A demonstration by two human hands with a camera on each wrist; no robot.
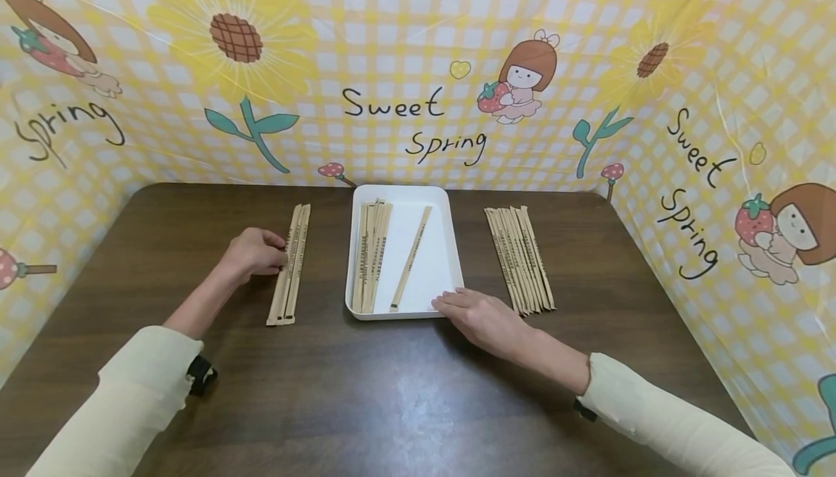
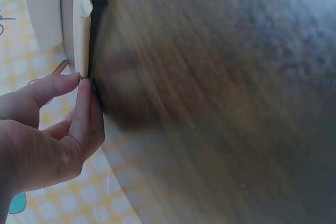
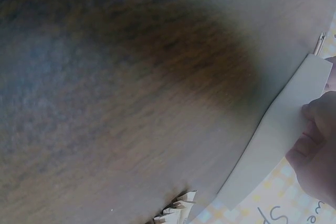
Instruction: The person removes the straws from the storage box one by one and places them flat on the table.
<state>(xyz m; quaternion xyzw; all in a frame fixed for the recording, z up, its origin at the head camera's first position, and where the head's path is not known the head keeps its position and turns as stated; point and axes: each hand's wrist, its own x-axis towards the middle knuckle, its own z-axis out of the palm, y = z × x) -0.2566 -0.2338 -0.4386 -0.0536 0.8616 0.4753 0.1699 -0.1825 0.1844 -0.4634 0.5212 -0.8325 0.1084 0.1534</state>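
A white tray (image 1: 401, 194) sits at the middle of the brown table (image 1: 392, 404). In it, a bundle of paper-wrapped chopsticks (image 1: 370, 255) lies along its left side and a single one (image 1: 411, 259) lies slanted beside them. A small pile (image 1: 292, 266) lies left of the tray. My left hand (image 1: 261, 252) is at that pile's left edge. In the left wrist view, thumb and forefinger (image 2: 86, 108) meet on a wrapped stick (image 2: 81, 30). My right hand (image 1: 480, 317) lies flat with its fingertips on the tray's front right corner (image 3: 273, 145).
A larger pile of several wrapped chopsticks (image 1: 520, 259) lies right of the tray, close to my right hand. A yellow checked cloth backdrop (image 1: 418, 63) walls the table at the back and on both sides. Bare tabletop stretches in front of the tray.
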